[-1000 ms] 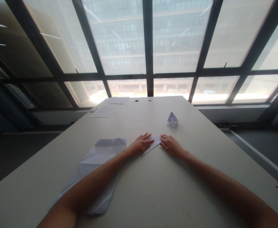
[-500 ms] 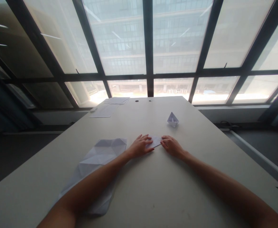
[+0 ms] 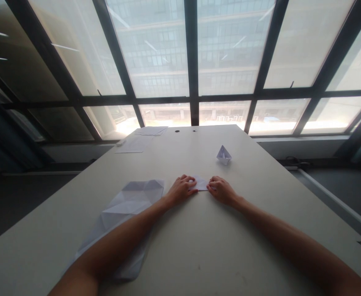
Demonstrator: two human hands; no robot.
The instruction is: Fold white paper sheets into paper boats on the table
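A folded paper [image 3: 201,183] lies flat on the white table [image 3: 183,246], just below the middle of the frame. It is plain white with a faint lilac tint, and small beside the creased sheet [image 3: 117,211] at lower left. Its near edge runs straight and almost level between the hands, with a thin dark line of shadow beneath; both ends are hidden by fingers, so its full outline cannot be told. The left hand [image 3: 182,191] grasps the left end, fingers bent over the top and thumb at the near edge. The right hand [image 3: 221,190] pinches the right end, fingers curled in. Right of centre, beyond the right hand, stands a white paper boat [image 3: 224,155] with a pointed peak, touching neither hand.
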